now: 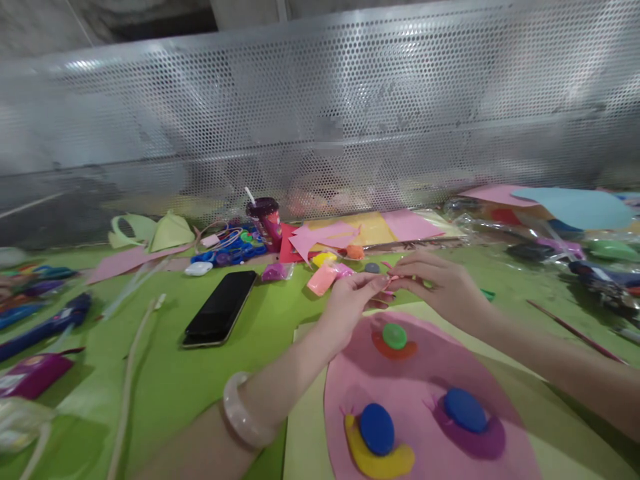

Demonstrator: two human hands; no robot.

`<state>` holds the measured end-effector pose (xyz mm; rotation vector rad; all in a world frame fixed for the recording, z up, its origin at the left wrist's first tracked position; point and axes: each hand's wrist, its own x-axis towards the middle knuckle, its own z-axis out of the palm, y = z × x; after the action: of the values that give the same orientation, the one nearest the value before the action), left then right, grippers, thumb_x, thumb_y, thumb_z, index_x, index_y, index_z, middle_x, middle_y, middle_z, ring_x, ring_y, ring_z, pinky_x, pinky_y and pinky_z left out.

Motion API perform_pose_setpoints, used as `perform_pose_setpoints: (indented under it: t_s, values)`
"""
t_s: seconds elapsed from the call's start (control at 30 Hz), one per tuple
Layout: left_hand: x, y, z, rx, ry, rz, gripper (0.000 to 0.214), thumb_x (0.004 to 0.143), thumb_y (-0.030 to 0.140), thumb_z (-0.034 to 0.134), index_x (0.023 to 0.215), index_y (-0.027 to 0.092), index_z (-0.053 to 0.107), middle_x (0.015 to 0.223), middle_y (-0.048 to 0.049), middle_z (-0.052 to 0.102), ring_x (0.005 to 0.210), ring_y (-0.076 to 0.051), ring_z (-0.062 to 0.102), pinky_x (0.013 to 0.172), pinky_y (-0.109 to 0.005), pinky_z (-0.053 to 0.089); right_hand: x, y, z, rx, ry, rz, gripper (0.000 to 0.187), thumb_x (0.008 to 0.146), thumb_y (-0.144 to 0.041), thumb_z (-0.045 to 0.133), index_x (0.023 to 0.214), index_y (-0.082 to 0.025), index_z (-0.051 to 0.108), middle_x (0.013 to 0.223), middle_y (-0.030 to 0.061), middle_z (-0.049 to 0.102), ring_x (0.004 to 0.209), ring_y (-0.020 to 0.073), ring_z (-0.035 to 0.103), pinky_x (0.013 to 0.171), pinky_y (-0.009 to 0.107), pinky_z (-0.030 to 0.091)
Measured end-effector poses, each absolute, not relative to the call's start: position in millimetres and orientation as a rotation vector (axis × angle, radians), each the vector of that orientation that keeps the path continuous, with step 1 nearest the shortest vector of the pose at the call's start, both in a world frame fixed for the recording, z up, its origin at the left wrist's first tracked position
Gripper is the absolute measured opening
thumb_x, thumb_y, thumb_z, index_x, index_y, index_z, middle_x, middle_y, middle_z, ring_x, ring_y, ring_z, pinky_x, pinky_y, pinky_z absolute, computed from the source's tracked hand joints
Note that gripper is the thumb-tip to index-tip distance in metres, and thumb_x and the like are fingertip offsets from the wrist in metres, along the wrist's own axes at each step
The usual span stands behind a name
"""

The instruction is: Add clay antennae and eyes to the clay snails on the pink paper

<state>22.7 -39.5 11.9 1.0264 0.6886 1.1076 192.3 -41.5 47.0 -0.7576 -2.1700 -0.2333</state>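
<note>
My left hand [350,303] and my right hand [440,283] meet above the far edge of a pink oval paper [420,393]. Between their pinched fingertips is a small pink piece of modelling clay [393,279], partly covered by the fingers. Below the hands, a red clay snail [380,345] with a green disc [395,336] on it lies on the paper. Nearer to me are a yellow clay snail [360,450] and a purple clay snail [487,440], each topped by a blue disc. Clay packets [323,279] lie just beyond my left hand.
A black phone [223,307] lies left of my hands, with a white cable [131,380] beside it. Behind stand a lidded cup with a straw [265,223] and scattered coloured paper [370,230]. A perforated metal panel [320,120] bounds the back. A thin brush [575,330] lies right.
</note>
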Motion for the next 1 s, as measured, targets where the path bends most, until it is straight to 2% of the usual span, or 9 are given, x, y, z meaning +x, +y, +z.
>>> perform_pose_setpoints:
  t_s: [0.13,0.23,0.37,0.63,0.83,1.0]
  values:
    - [21.9,-38.6,12.1,1.095,0.676,1.091,0.033,0.064,0.041,0.074,0.079,0.012,0.066,0.073,-0.0050,0.067,0.060,-0.012,0.060,0.063,-0.027,0.048,193.2,-41.1,42.1,-0.706,-2.273,-0.278,0.026,0.090,-0.014,0.042,0.103,-0.018,0.064,0.098,0.0085,0.068,0.086,0.0161,0.066,0.073,0.028,0.056]
    - [21.8,-39.4,13.0,1.112,0.687,1.090,0.036,0.062,0.043,0.075,0.076,0.011,0.066,0.074,-0.0067,0.068,0.059,-0.012,0.060,0.062,-0.027,0.048,194.7,-40.6,39.9,-0.671,-2.315,-0.349,0.028,0.090,-0.014,0.039,0.100,-0.019,0.065,0.097,0.0086,0.069,0.086,0.0164,0.066,0.072,0.029,0.057]
    - [21.0,-40.5,13.9,1.097,0.666,1.076,0.034,0.062,0.042,0.076,0.074,0.011,0.065,0.072,-0.0060,0.067,0.057,-0.011,0.059,0.061,-0.026,0.048,195.9,-40.2,41.0,-0.639,-2.298,-0.365,0.022,0.089,-0.015,0.044,0.097,-0.017,0.063,0.093,0.0094,0.069,0.084,0.0171,0.066,0.071,0.029,0.057]
    - [17.9,-38.5,13.2,1.050,0.622,1.028,0.034,0.059,0.040,0.078,0.074,0.012,0.065,0.065,-0.0025,0.062,0.057,-0.011,0.058,0.060,-0.026,0.049,191.0,-40.5,48.1,-0.816,-2.198,-0.102,0.014,0.087,-0.022,0.050,0.081,-0.021,0.063,0.074,0.0031,0.066,0.065,0.0140,0.062,0.058,0.027,0.052]
    - [17.4,-36.3,11.7,1.097,0.671,1.035,0.029,0.062,0.036,0.077,0.075,0.012,0.066,0.065,-0.0019,0.063,0.057,-0.010,0.057,0.062,-0.026,0.048,189.8,-38.8,43.4,-0.770,-2.206,-0.016,0.016,0.087,-0.018,0.049,0.091,-0.020,0.064,0.092,0.0059,0.068,0.086,0.0168,0.063,0.075,0.031,0.053]
    - [16.7,-35.4,12.7,1.085,0.722,1.049,0.028,0.063,0.035,0.076,0.075,0.013,0.065,0.065,-0.0028,0.064,0.059,-0.011,0.058,0.062,-0.026,0.048,187.4,-41.5,41.5,-0.837,-2.189,0.018,0.018,0.088,-0.022,0.048,0.097,-0.023,0.064,0.094,0.0041,0.068,0.086,0.0174,0.064,0.076,0.033,0.054]
